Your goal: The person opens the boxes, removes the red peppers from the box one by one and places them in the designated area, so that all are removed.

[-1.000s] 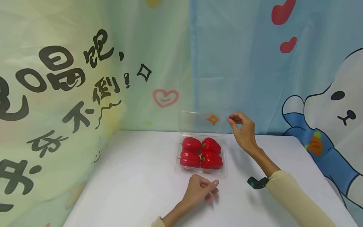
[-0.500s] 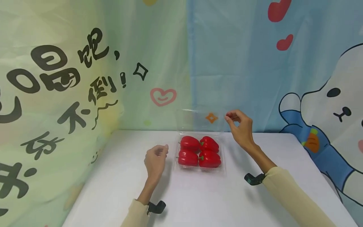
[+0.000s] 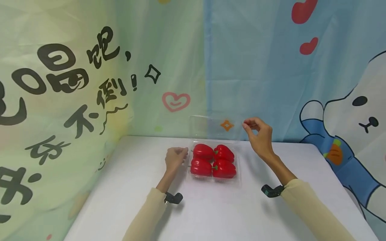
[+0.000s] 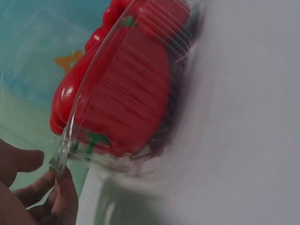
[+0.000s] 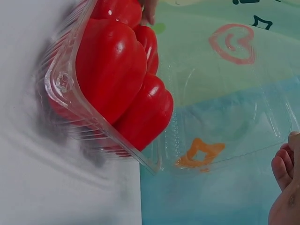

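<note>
A clear plastic clamshell box point(image 3: 239, 182) stands on the white table with several red bell peppers point(image 3: 213, 161) inside. Its lid point(image 3: 211, 127) stands upright behind them. My right hand point(image 3: 245, 124) pinches the lid's top right corner. My left hand point(image 3: 182, 154) is at the box's left far corner. In the left wrist view its fingertips point(image 4: 61, 180) pinch the tray's rim point(image 4: 75, 126) beside the peppers point(image 4: 126, 93). The right wrist view has the peppers point(image 5: 112, 65), the lid point(image 5: 225, 117) and my right fingertips point(image 5: 286, 159) at the lid's edge.
The table point(image 3: 211, 214) is backed on the left and rear by a printed cloth backdrop point(image 3: 90, 83). A black wrist camera point(image 3: 173, 198) sits on my left forearm and another point(image 3: 271, 190) on my right. The table's right edge runs near the bear print.
My left hand has gone from in front of the box round to its left side and taken hold of the rim corner. My right hand has stayed on the lid.
</note>
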The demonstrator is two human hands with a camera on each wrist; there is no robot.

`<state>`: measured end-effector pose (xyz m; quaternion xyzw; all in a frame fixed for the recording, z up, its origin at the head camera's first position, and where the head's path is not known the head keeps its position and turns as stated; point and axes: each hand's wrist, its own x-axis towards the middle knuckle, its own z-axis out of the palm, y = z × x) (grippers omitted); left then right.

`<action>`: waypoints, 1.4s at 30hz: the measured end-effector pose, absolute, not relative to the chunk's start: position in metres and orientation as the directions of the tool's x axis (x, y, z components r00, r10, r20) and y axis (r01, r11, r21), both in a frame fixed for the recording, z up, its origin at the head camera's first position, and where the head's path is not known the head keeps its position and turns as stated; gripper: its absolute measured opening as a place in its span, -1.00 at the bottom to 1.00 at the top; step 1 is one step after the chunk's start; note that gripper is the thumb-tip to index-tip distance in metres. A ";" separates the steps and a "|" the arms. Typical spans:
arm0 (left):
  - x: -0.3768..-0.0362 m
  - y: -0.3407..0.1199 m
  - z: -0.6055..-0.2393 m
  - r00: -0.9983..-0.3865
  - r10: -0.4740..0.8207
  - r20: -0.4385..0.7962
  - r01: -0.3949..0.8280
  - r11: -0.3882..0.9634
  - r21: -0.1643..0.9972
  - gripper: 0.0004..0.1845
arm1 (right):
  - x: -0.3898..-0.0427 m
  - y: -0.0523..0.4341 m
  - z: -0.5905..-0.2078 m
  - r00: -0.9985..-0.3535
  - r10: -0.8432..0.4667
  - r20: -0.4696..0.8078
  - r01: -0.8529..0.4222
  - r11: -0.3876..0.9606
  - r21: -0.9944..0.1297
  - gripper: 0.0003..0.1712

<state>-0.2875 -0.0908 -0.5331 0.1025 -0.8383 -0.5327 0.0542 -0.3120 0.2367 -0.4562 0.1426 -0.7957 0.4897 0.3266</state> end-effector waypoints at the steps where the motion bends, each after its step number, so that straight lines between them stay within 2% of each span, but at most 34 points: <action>1: -0.288 -0.091 -0.533 -0.973 -0.228 -0.024 -0.117 0.403 0.908 -0.68 | -0.312 0.236 -0.457 -0.746 0.095 0.659 -0.547 0.478 -0.687 -0.84; 7: -0.285 -0.093 -0.533 -0.977 -0.211 -0.033 -0.105 0.342 0.934 -0.75 | -0.312 0.232 -0.455 -0.752 0.102 0.651 -0.540 0.470 -0.698 -0.86; 18: -0.268 -0.106 -0.535 -0.994 -0.103 -0.048 -0.072 0.240 0.968 -0.80 | -0.304 0.222 -0.441 -0.751 0.134 0.646 -0.547 0.421 -0.724 -0.87; 28: -0.250 -0.116 -0.538 -0.988 -0.053 -0.146 -0.155 0.240 0.958 -0.77 | -0.316 0.233 -0.450 -0.788 0.145 0.598 -0.495 0.428 -0.756 -0.83; 34: -0.233 -0.122 -0.539 -0.985 -0.017 -0.172 -0.172 0.233 0.957 -0.78 | -0.322 0.234 -0.455 -0.858 0.171 0.485 -0.388 0.404 -0.829 -0.76; 42: -0.207 -0.125 -0.541 -0.980 0.000 -0.199 -0.197 0.160 0.967 -0.79 | -0.329 0.234 -0.468 -0.951 0.209 0.229 -0.138 0.375 -0.917 -0.71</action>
